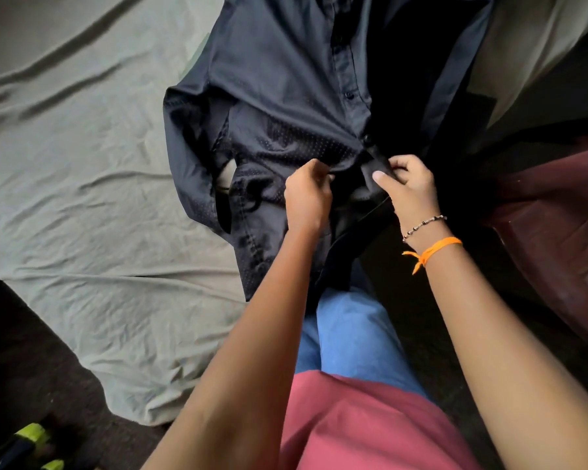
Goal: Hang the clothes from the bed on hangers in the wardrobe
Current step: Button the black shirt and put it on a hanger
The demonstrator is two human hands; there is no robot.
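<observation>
Dark shirt lies spread on the bed sheet, collar end nearest the person. Left hand pinches the left placket edge; right hand pinches the opposite edge, fingers curled, beside a button

The dark shirt runs off the top edge; its collar is bunched under both hands.

one dark shirt, one bed sheet, two hands, two wrist bands

Open bedsheet left of shirt
</observation>
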